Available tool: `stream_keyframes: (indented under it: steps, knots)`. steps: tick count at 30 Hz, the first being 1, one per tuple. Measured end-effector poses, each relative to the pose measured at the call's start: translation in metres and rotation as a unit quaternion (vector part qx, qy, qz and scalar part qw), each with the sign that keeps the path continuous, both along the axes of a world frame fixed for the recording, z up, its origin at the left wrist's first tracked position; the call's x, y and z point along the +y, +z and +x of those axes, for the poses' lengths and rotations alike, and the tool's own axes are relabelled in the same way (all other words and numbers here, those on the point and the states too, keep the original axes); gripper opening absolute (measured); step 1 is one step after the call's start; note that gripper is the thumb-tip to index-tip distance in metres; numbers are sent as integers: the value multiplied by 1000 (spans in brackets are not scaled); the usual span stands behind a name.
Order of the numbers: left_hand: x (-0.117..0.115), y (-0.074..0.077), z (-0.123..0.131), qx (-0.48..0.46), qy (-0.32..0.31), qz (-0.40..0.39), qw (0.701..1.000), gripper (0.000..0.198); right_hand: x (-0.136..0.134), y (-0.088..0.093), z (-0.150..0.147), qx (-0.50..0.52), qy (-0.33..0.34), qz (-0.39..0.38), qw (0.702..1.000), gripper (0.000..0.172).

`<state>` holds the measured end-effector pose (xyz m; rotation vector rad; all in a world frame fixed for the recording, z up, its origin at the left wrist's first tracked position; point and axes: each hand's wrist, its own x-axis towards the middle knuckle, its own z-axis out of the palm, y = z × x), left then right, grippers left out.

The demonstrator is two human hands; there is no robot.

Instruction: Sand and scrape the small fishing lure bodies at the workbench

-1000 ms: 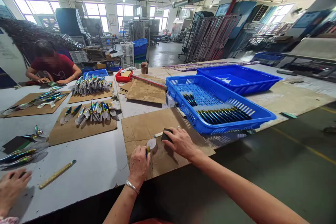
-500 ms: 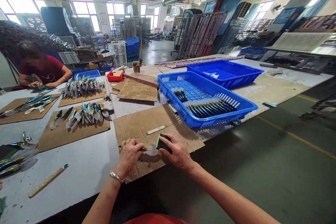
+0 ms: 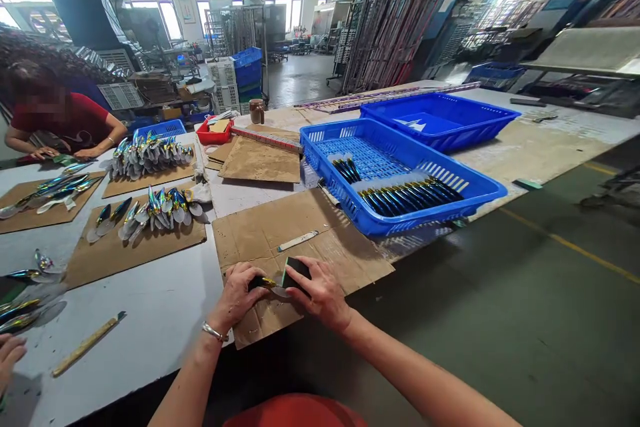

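Just over flat brown cardboard [image 3: 270, 233], left hand [image 3: 240, 292] pinches slim black-gold lure [image 3: 269, 282], right hand [image 3: 320, 290] black-green block [image 3: 299, 268]. Tall metal racks [image 3: 385, 37] stand beyond the cardboard.

The dark block [image 3: 298, 271] has moved, seemingly against the clear disc [image 3: 281, 292].

Lure [image 3: 269, 282] prob. on cardboard [image 3: 253, 233]; bskt [image 3: 383, 225] behind, to R

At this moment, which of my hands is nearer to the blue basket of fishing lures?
Right. Your right hand is left of the basket, closer to you; your left hand is farther left.
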<state>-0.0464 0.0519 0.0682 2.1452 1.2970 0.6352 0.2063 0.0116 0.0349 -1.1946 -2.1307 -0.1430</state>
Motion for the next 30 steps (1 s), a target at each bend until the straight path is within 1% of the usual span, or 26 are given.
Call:
stream_keyframes:
  steps: [4,7,10,13,16,18,22,24,26,30]
  knots:
    - [0,1,0,0,0,-7,1000,16,2,-2,9,-13,18,-4,1000,43]
    - [0,0,0,8,-1,-5,1000,16,7,1,1,-13,16,-2,1000,40]
    - [-1,0,0,10,0,-3,1000,15,11,5,-7,-9,35,0,999,40]
    - [-2,-1,1,5,0,-4,1000,16,9,7,-2,-19,49,-5,999,39]
    - [-2,-2,1,5,-1,-4,1000,17,7,6,4,-21,38,-5,999,39]
    - [-2,-2,1,0,3,-5,1000,16,8,6,1,-14,37,-4,999,40]
    - [-3,-6,1,-21,20,-1,1000,14,9,6,-5,-5,57,3,998,42]
    - [-3,-8,1,-20,22,5,1000,14,7,5,-4,-10,46,4,999,42]
    - [-3,-11,1,-14,24,11,1000,14,5,3,-10,-18,15,-1,1000,40]
    - [-3,-12,1,-7,31,8,999,12,9,2,-36,-7,-46,-9,999,39]
